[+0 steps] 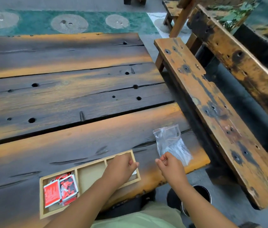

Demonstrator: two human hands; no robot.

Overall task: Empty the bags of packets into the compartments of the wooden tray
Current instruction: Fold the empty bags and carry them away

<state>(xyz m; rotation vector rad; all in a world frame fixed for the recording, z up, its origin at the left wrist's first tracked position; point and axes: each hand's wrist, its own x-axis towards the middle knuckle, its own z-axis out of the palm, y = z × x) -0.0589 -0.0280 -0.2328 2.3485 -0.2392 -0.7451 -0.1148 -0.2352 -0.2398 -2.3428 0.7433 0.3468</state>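
Observation:
The wooden tray (90,165) lies at the table's near edge and has three compartments. Red packets (61,190) fill its left compartment, and the middle one (90,176) is bare. My left hand (121,167) hovers over the right compartment with curled fingers and hides most of it. A bit of white (134,172) shows under the hand; whether the hand grips it is unclear. A clear plastic bag (171,140) lies on the table to the right of the tray. My right hand (171,167) pinches the bag's near edge between thumb and forefinger.
The dark plank table (72,89) stretches away from me. A worn wooden bench (212,102) runs along its right side across a gap. A dark round container (202,193) stands on the floor by my right forearm.

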